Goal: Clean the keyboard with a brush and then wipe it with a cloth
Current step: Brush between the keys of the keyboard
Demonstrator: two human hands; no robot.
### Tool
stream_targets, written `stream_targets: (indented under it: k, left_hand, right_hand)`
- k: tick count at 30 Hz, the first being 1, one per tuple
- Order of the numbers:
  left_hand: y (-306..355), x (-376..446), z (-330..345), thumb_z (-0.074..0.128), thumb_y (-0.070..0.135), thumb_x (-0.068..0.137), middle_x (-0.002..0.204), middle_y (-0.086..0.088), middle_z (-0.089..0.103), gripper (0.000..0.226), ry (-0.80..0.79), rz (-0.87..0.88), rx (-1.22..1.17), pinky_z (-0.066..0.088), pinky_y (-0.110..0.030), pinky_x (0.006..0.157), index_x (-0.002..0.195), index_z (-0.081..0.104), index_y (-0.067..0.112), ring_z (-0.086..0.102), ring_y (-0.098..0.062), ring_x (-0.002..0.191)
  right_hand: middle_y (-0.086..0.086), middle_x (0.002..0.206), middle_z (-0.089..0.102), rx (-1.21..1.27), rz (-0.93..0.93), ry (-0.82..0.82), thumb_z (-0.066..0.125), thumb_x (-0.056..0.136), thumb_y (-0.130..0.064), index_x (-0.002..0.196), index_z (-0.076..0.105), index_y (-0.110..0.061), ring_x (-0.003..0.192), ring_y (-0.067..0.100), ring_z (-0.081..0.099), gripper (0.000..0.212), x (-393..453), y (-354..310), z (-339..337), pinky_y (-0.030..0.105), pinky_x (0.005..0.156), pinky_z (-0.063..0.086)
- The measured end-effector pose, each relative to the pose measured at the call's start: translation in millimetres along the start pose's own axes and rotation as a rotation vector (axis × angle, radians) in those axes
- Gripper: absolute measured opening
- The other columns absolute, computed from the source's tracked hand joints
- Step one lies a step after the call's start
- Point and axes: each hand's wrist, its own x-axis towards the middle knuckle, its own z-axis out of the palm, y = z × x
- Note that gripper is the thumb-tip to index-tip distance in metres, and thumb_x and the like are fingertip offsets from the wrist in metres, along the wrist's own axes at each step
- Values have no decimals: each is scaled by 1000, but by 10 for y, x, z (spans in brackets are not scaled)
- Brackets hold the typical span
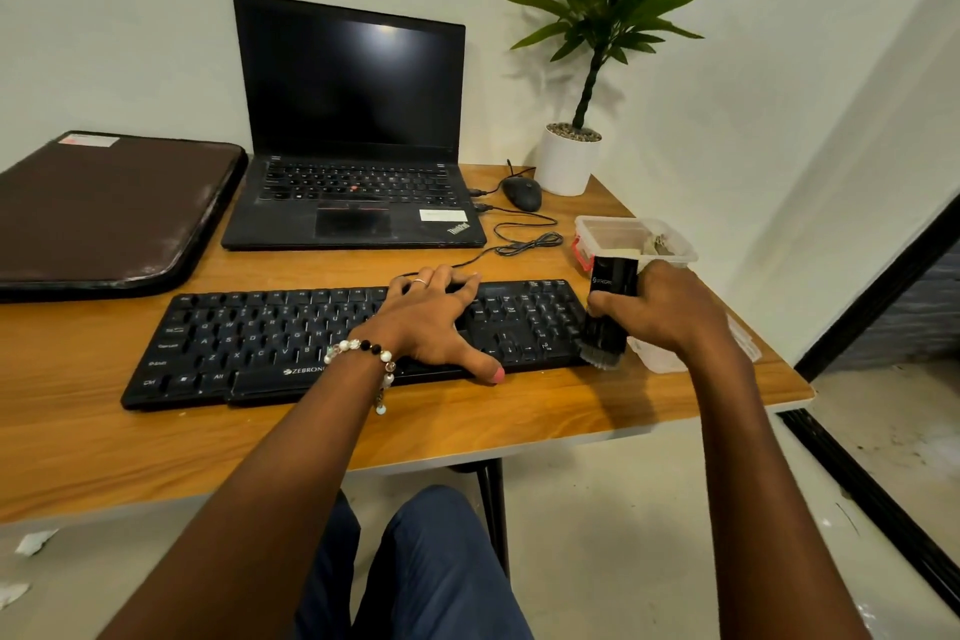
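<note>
The person sits at a wooden desk (519,411) with a black keyboard (270,333) laid flat across it, its long axis running left to right along the desk's front edge, key faces up and the brand strip toward the sitter. The left hand (431,322) lies spread over the right-centre keys, fingers reaching the back edge and thumb at the front edge; it grips nothing, and I judge it is there to pin the board so that it does not slide under brushing. The right hand (660,312) is closed round a black brush (605,317), held nearly upright, handle up and slightly away, bristles down at the keyboard's right end beside the number pad, touching or just above its front corner; I cannot tell which. That upright hold looks meant to let the bristle tips get between the keys. Starting at one end suggests a sweep along the rows, though that is a guess. Just behind the brush stands an open clear plastic box (670,244), probably the kit's home; whether the pale things in it include the cloth I cannot make out. An open laptop (353,146) sits behind the keyboard, so the brushing stage appears barely begun.
</note>
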Motion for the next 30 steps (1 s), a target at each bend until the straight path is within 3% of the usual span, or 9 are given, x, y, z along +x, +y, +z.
stream_targets:
  k: [6, 12, 19, 24, 27, 30]
  left_hand:
    - [-10, 17, 19, 55, 90, 52, 157, 6, 4, 131, -6, -2, -4, 5, -51, 116, 153, -1, 29, 5, -26, 143]
    - [-15, 9, 18, 54, 90, 50, 156, 8, 7, 131, -4, -1, -10, 6, -51, 116, 153, 0, 29, 7, -25, 142]
    - [-16, 16, 27, 51, 91, 48, 155, 9, 6, 133, 1, 4, -7, 5, -50, 117, 153, 0, 29, 7, -24, 142]
    - [-17, 11, 25, 52, 90, 49, 156, 7, 5, 132, -3, 5, -19, 3, -50, 117, 153, 0, 30, 6, -25, 143]
    - [8, 4, 12, 55, 89, 52, 156, 9, 6, 130, -9, 6, -23, 3, -51, 116, 154, 0, 29, 5, -25, 142]
    - [-5, -13, 5, 59, 86, 55, 155, 11, 5, 128, -4, 1, -28, 3, -51, 116, 154, 0, 29, 4, -24, 142]
  right_hand:
    - [10, 94, 69, 179, 48, 270, 66, 76, -56, 103, 68, -11, 90, 29, 63, 53, 181, -144, 211, 34, 67, 49]
    - [13, 95, 68, 144, 44, 273, 65, 83, -49, 105, 66, -7, 88, 29, 62, 48, 98, -162, 341, 33, 65, 45]
    - [2, 83, 61, -18, 44, 18, 66, 78, -50, 91, 63, -19, 81, 23, 57, 34, -111, -34, -79, 34, 68, 47]
    - [5, 91, 66, 175, 36, 207, 68, 78, -47, 104, 66, -12, 87, 24, 60, 44, 17, -129, 38, 34, 70, 48]
    - [4, 96, 69, 353, 24, 213, 70, 79, -46, 108, 68, -13, 89, 20, 63, 44, 149, -183, 234, 31, 68, 46]
    - [9, 100, 70, 315, 53, 259, 70, 79, -47, 108, 69, -10, 92, 25, 64, 47, 227, -164, 360, 31, 69, 46]
